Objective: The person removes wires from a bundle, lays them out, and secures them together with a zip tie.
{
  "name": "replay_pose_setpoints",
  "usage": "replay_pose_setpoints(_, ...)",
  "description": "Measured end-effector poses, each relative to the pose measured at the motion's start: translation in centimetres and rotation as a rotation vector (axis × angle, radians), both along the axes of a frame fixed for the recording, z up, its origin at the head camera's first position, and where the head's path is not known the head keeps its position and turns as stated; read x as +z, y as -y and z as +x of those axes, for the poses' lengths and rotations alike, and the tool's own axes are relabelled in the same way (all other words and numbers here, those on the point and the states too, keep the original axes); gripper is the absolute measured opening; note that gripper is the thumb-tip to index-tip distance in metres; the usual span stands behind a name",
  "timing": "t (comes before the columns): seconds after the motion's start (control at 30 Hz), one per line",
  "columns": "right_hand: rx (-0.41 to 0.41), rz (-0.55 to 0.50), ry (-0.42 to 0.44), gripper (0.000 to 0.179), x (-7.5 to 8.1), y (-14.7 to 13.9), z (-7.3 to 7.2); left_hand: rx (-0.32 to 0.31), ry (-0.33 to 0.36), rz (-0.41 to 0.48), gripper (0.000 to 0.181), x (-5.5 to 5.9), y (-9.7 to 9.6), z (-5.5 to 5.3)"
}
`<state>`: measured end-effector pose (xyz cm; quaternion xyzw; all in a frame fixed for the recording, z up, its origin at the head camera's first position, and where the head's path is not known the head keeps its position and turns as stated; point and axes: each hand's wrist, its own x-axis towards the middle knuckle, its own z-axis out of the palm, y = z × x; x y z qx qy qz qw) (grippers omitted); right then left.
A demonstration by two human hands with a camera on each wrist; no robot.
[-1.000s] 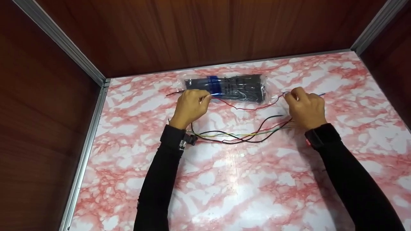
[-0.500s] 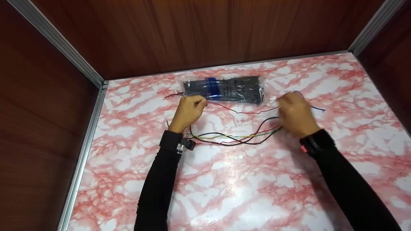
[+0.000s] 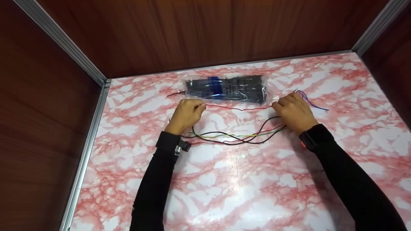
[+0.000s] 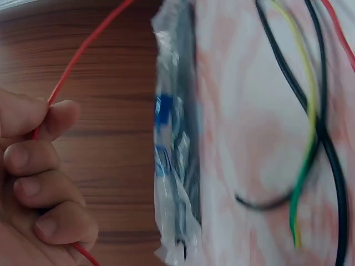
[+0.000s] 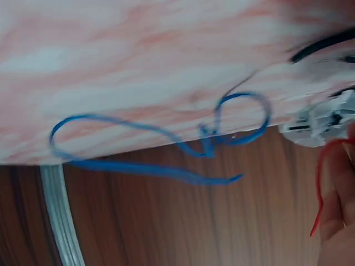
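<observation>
A red wire (image 3: 241, 109) runs nearly straight between my two hands. My left hand (image 3: 188, 115) pinches it between thumb and forefinger, and the left wrist view shows the other fingers (image 4: 50, 191) curled with the wire running past them. My right hand (image 3: 295, 112) grips the wire's other stretch, with a short red end (image 5: 317, 213) sticking out in the right wrist view. Just beyond the right hand is a looped blue wire (image 3: 310, 102). Below both hands lie loose wires: black (image 3: 263, 140), yellow-green (image 3: 236, 135) and red. The right fingertips are mostly hidden in the head view.
A clear plastic bag (image 3: 237, 88) of thin black strips with a blue band lies behind the wires. A dark wire end (image 3: 176, 93) pokes out at its left. Brown wood panels (image 3: 205, 35) with metal rails (image 3: 85, 160) edge the red-and-white marbled table (image 3: 231, 192).
The right hand has come down and a little left, and the blue wire now shows beyond it. The left hand has lowered slightly. The red wire sags less between them.
</observation>
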<state>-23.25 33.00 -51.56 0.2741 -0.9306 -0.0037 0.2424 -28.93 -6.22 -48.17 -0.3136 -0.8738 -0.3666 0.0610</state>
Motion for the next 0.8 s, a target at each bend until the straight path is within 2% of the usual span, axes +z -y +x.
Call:
replay_pose_setpoints(0.1,-0.023,-0.015,-0.045,0.009,0.2,-0.8,0.2,-0.016,-0.111,-0.147,0.034,-0.4,0.7,0.0)
replay_pose_setpoints(0.2,-0.038,-0.024,-0.087,0.014,0.2,-1.5,0.4,-0.009,-0.218,-0.293,0.032,-1.1,1.7,0.4)
replay_pose_setpoints(0.27,-0.034,-0.021,-0.103,0.015,0.1,-2.0,0.6,-0.009,-0.288,-0.345,0.029,-1.6,2.4,0.9)
replay_pose_setpoints(0.33,-0.059,-0.022,-0.1,0.015,0.0,-2.3,0.8,-0.015,-0.338,-0.34,0.027,-1.9,3.0,1.5)
replay_pose_setpoints(0.47,-0.151,-0.063,-0.009,0.017,0.0,-2.8,1.3,-0.066,-0.387,-0.249,0.031,-2.2,3.2,2.3)
replay_pose_setpoints(0.53,-0.185,-0.111,0.028,0.018,0.0,-3.0,1.6,-0.082,-0.37,-0.199,0.033,-2.3,3.2,2.5)
replay_pose_setpoints(0.6,-0.178,-0.155,0.035,0.018,-0.1,-3.1,1.9,-0.073,-0.312,-0.14,0.034,-2.4,3.2,2.7)
replay_pose_setpoints(0.73,-0.074,-0.183,0.078,0.015,-0.5,-2.9,2.7,0.022,-0.187,-0.049,0.031,-2.4,4.0,2.9)
replay_pose_setpoints(0.8,-0.018,-0.203,0.133,0.016,-0.6,-2.8,3.2,0.066,-0.138,-0.062,0.032,-2.3,4.4,2.9)
